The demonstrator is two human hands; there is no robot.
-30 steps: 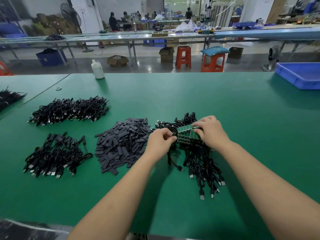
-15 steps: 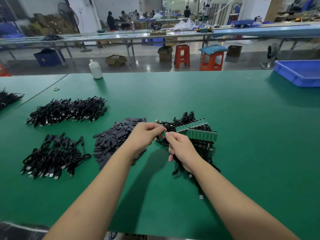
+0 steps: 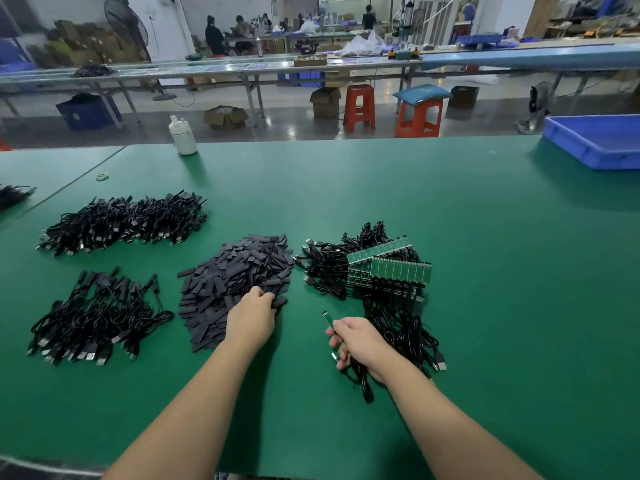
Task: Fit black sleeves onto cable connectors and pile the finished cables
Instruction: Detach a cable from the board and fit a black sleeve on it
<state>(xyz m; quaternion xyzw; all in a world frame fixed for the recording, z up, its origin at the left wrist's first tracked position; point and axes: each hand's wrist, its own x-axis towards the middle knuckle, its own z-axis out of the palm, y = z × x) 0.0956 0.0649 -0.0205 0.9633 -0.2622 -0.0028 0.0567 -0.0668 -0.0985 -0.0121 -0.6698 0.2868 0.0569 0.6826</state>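
Hands parted, left hand [image 3: 250, 320] now on sleeves [image 3: 235, 278]

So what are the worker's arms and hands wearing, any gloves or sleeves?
Nothing at all: the left hand and right hand are bare, with no gloves, rings or watch in view. Both forearms are uncovered as far as the picture shows, with no sleeve visible.

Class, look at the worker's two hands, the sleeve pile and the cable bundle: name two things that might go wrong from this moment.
1. The left hand digs into the loose heap of black sleeves; it may lift several or scatter them.
2. The right hand grips one cable whose wire trails beside the tangled bundle; pulling may drag neighbouring cables along.
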